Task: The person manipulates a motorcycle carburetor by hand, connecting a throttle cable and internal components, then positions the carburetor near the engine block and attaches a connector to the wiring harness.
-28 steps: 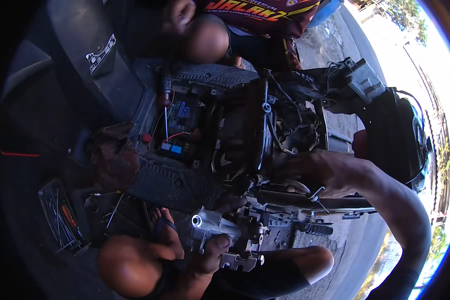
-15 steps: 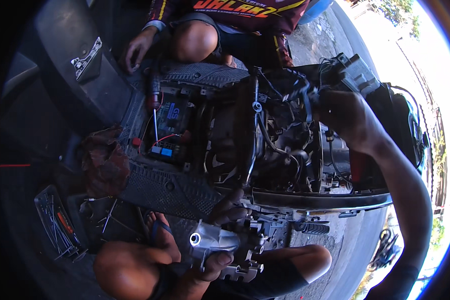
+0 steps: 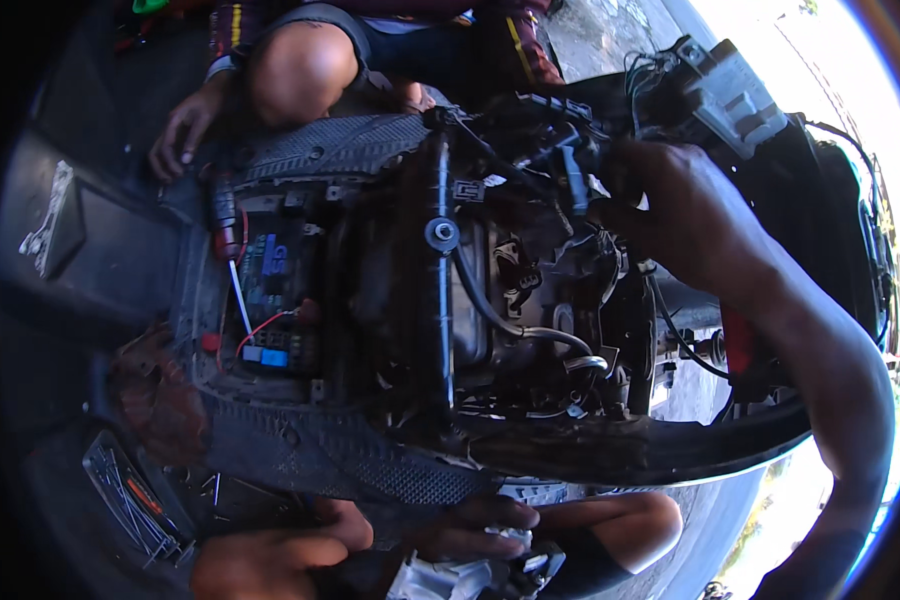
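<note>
A stripped scooter lies in front of me with its engine and wiring exposed. My right hand reaches up over the engine and grips a black wire bundle beside a grey plastic box. My left hand rests low between my knees, closed on a silver metal engine part that is partly cut off by the lower edge. A battery with red and white leads sits in the open bay left of the engine.
Another person crouches at the far side, a knee and a hand at the ribbed footboard. A red-handled screwdriver stands by the battery. A tool pouch lies lower left, a dark body panel to the left.
My right hand has risen from the lower side of the engine to the wire bundle at the top. My left hand with the metal part has dropped toward the lower edge.
</note>
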Tool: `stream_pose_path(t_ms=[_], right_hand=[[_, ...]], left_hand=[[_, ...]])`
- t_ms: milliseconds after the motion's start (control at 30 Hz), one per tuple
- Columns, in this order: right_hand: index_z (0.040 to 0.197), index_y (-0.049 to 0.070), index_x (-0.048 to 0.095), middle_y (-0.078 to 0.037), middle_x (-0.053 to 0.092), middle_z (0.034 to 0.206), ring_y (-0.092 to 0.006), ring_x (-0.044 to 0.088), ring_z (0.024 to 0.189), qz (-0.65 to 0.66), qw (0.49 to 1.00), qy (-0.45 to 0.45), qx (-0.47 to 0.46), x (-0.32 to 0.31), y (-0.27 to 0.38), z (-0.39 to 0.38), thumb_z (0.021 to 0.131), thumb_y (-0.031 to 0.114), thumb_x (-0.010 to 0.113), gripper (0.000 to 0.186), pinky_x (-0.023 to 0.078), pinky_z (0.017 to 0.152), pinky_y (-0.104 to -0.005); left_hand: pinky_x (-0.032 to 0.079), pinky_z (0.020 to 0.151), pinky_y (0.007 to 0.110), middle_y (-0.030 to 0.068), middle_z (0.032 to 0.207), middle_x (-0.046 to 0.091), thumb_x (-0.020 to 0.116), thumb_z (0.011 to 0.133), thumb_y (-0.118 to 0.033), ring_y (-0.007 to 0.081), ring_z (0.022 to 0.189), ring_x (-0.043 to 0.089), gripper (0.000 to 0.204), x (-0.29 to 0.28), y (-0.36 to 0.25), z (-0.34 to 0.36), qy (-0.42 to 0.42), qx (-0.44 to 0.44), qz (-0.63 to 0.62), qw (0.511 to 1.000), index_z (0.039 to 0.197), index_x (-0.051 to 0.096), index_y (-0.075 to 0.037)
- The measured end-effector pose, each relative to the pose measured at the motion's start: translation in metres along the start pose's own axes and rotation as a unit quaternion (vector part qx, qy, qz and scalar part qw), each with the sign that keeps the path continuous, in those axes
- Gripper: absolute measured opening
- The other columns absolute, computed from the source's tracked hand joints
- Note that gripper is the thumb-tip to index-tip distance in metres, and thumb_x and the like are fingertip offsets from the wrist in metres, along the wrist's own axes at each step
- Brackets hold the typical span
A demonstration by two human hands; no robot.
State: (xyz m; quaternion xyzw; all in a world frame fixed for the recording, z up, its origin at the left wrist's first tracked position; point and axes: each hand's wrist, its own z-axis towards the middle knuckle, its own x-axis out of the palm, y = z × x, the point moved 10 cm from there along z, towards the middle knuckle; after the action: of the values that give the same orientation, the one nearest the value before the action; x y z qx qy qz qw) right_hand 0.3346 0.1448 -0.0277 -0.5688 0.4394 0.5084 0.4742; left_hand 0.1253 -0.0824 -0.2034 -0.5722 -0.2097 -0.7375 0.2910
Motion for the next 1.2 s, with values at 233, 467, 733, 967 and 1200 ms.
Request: stream_pose_path(t_ms=[233,467,733,967,1200], right_hand=[[0.093,0.002,0.072,-0.017,0.068,0.069,-0.0368,0.070,0.066,0.026,0.955,0.274,0.112,0.020,0.031,-0.016,0.089,0.019,0.077,0.017,0.053,0.062,-0.0449],[0.083,-0.003,0.070,-0.021,0.072,0.078,-0.0382,0.074,0.075,0.036,0.926,0.374,-0.036,0.063,0.051,-0.060,0.094,0.018,0.069,0.024,0.060,0.068,-0.0456],[0.079,-0.001,0.068,-0.020,0.069,0.080,-0.0364,0.071,0.073,0.052,0.889,0.449,-0.067,0.069,0.066,-0.052,0.087,0.012,0.066,0.016,0.056,0.067,-0.0465],[0.069,0.001,0.061,-0.014,0.061,0.065,-0.0304,0.063,0.061,0.153,0.881,0.447,-0.031,0.049,0.080,-0.033,0.081,0.017,0.070,0.022,0.050,0.061,-0.0438],[0.062,0.002,0.056,-0.006,0.051,0.056,-0.0189,0.050,0.053,0.191,0.911,0.351,0.106,0.024,0.072,-0.010,0.076,0.017,0.070,0.025,0.039,0.053,-0.0375]], left_hand=[[0.023,0.124,0.059,0.0319,0.158,0.041,0.006,0.108,-0.063,0.0463,0.152,0.031,0.092,-0.019,0.002,0.038,-0.061,-0.010,-0.012,0.998,0.147,0.051,0.008],[0.024,0.124,0.057,0.0310,0.159,0.041,0.010,0.108,-0.062,0.0450,0.152,0.032,0.089,-0.017,0.003,0.047,-0.063,-0.021,-0.033,0.997,0.149,0.049,0.007],[0.025,0.124,0.055,0.0299,0.159,0.040,0.015,0.108,-0.061,0.0434,0.152,0.032,0.085,-0.019,-0.005,0.049,-0.085,0.002,-0.033,0.996,0.151,0.046,0.006],[0.026,0.124,0.054,0.0290,0.160,0.040,0.019,0.108,-0.060,0.0420,0.151,0.033,0.083,-0.008,-0.020,0.044,-0.072,0.017,-0.028,0.997,0.152,0.043,0.005],[0.027,0.124,0.052,0.0281,0.160,0.039,0.023,0.107,-0.059,0.0406,0.151,0.033,0.081,0.008,-0.023,0.036,-0.058,0.034,-0.003,0.998,0.154,0.041,0.004]])
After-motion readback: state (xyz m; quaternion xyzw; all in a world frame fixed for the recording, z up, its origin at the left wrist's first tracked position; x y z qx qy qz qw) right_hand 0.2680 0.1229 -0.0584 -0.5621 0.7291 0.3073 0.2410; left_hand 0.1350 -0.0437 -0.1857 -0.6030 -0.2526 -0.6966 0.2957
